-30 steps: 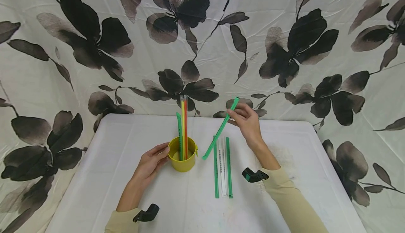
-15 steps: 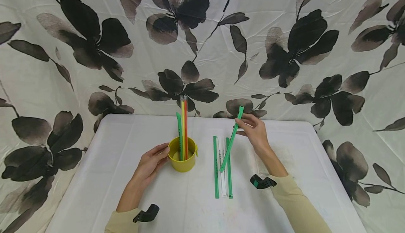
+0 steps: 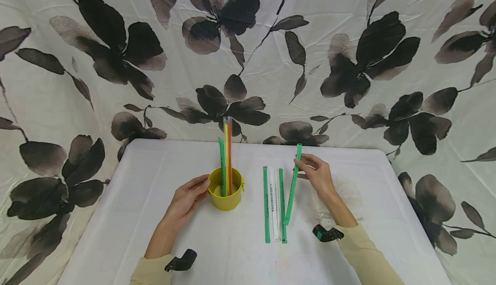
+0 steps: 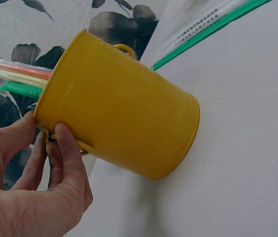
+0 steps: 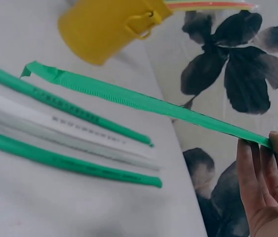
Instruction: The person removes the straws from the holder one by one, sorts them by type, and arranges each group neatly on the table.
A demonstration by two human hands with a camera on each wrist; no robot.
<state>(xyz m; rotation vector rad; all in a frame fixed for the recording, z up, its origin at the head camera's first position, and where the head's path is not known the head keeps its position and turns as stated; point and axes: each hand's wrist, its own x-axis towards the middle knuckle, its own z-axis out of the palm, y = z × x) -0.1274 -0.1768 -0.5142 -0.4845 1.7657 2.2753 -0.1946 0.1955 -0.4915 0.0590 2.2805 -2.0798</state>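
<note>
A small yellow bucket [image 3: 226, 202] stands upright on the table, holding a green-wrapped straw [image 3: 222, 156] plus yellow and red straws [image 3: 229, 147] in clear wrapping. My left hand [image 3: 188, 198] pinches the bucket's rim by its side loop, thumb and fingers showing in the left wrist view. On the other side, my right hand [image 3: 315, 174] pinches a green paper-wrapped straw [image 5: 129, 101] near its upper end. That straw slants down, its lower end close beside a row of wrapped straws: a green one [image 3: 266, 203] at the left, white ones [image 3: 273, 203] between, another green one [image 3: 282, 203] at the right.
The white table [image 3: 155, 160] has its far edge against a floral cloth backdrop [image 3: 248, 61]. A faint brownish smudge [image 3: 342, 192] marks the table near the right forearm. Each wrist wears a black camera mount [image 3: 327, 233].
My right hand has carried the green straw rightward and toward me, from beside the bucket across the row to its right side, turning it more upright. The left hand keeps its hold on the bucket.
</note>
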